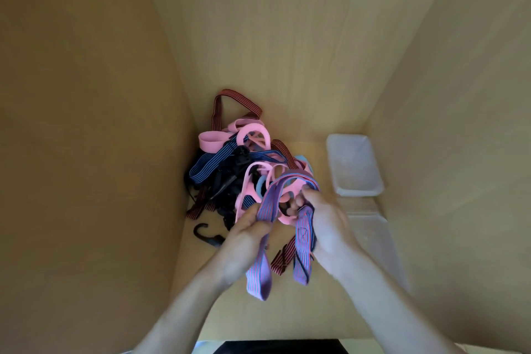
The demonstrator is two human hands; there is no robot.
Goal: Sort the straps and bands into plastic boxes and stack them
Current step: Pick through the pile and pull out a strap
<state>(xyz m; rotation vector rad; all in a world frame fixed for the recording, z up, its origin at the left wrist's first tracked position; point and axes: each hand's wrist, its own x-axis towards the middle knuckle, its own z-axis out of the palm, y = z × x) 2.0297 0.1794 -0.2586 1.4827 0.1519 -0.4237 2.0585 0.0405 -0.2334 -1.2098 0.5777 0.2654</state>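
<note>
One strap in left grip, right grip

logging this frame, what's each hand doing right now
Left hand: holding the purple striped strap.
Right hand: holding the same strap.

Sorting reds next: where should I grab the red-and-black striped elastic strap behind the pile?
Take the red-and-black striped elastic strap by its arched loop, grip coming from above: that loop lies clear of the pile by the cardboard wall, while the rest runs under the pink flat bands.
</note>
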